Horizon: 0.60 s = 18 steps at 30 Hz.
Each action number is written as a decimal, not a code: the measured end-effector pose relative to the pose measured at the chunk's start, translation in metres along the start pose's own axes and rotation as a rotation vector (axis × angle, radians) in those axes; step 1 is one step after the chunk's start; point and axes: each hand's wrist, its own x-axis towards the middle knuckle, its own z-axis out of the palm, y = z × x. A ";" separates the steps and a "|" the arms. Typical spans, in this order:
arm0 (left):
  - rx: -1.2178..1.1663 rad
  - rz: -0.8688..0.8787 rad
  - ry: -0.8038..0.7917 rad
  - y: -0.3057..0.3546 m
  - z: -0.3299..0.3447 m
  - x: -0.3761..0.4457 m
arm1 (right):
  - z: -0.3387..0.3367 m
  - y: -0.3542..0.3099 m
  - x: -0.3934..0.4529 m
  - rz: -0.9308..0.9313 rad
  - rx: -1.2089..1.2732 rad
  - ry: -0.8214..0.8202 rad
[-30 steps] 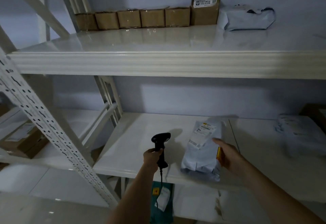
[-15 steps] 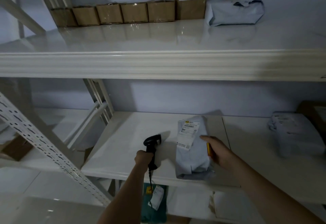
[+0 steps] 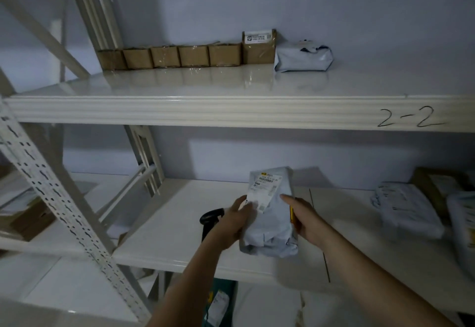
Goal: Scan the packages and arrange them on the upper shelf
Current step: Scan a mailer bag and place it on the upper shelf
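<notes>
Both hands grip the grey mailer (image 3: 270,221) just above the lower shelf (image 3: 164,226): left hand (image 3: 235,220) on its label side, right hand (image 3: 305,217) along the other edge. The scanner (image 3: 210,220) sits behind the left hand. Lifting it level should land it beside the mailer (image 3: 303,56) on the upper shelf (image 3: 205,87)

One head-worn camera looks forward and slightly down, close to the shelving (image 3: 231,110), both forearms entering from below.

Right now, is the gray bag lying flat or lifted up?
Lifted: both the left hand and right hand hold the gray bag above the lower shelf.
</notes>
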 end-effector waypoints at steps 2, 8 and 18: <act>0.079 0.109 0.033 0.006 0.009 -0.012 | 0.001 -0.009 -0.013 -0.012 -0.027 0.030; 0.134 0.240 0.234 0.034 0.012 -0.059 | 0.019 -0.044 -0.079 -0.097 -0.268 0.071; 0.231 0.336 0.266 0.092 0.042 -0.171 | 0.047 -0.065 -0.225 -0.411 -0.643 0.029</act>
